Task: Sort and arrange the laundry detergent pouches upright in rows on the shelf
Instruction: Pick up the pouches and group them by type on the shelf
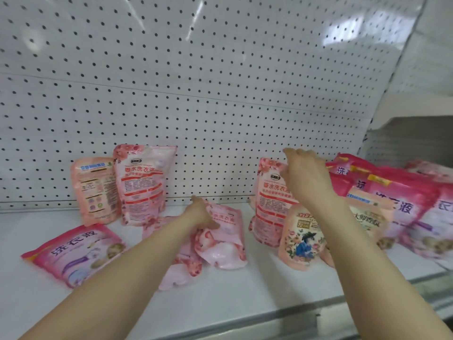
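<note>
Pink detergent pouches are spread over a white shelf (220,295). My left hand (199,214) grips the top of a light pink pouch (226,239) that lies flat at mid-shelf, over another flat pouch (176,268). My right hand (302,177) holds the top edge of an upright pink rose-print pouch (266,204). In front of that one stands a peach pouch with a blue figure (302,239). Two pouches stand at the back left, one peach (94,190) and one rose-print (143,185). A darker pink pouch (73,253) lies flat at front left.
A white pegboard (196,82) backs the shelf. Several large dark pink pouches (404,207) lean in a pile at the right. The shelf's front lip (245,320) runs along the bottom, with a further shelf bay (416,133) at the right.
</note>
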`<state>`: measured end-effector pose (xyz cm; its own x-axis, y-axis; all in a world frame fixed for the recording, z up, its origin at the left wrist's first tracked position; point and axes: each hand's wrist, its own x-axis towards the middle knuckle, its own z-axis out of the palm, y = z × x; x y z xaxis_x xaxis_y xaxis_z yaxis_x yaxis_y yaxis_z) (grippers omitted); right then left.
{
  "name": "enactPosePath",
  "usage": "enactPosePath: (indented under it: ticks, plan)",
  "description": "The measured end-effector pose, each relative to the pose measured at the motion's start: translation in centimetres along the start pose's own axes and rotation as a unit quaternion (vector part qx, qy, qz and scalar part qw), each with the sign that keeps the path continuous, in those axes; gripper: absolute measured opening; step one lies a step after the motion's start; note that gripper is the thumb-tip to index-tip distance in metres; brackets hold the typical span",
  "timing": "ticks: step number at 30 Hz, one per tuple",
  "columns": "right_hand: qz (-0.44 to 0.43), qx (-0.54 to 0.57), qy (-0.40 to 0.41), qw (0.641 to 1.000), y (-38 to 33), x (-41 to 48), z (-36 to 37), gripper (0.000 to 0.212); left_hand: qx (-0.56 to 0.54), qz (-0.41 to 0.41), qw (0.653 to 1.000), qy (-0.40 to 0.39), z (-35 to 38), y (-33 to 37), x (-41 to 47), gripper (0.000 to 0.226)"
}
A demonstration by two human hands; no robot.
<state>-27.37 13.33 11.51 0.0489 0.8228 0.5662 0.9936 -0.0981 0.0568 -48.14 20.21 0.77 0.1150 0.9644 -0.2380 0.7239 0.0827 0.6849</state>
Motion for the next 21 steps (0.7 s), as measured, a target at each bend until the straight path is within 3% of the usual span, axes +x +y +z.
enactPosePath:
  ticks: [1, 6, 10, 15, 21]
  plan:
    - [-0.007, -0.003, -0.013, 1.000, 0.2, 0.2, 0.1, 0.011, -0.067, -0.013, 0.998, 0.005, -0.2, 0.1, -0.2, 0.092]
    - [-0.020, 0.028, -0.008, 0.999, -0.4, 1.3, 0.9, 0.027, -0.329, -0.007, 0.944, 0.023, -1.0, 0.2, -2.2, 0.048]
    - [-0.013, 0.044, -0.001, 0.999, -3.1, 2.9, 2.2, 0.024, -0.450, 0.041, 0.889, 0.068, -2.5, 0.1, -4.5, 0.016]
    - [-0.044, 0.120, -0.025, 0.991, -7.7, 6.1, 4.1, 0.024, -0.505, 0.116, 0.835, 0.186, -5.5, -1.9, -7.5, 0.024]
    - [-0.108, 0.189, -0.016, 0.976, -11.4, 8.4, 6.1, 0.022, -0.462, 0.150, 0.835, 0.261, -7.1, -4.7, -9.2, 0.035]
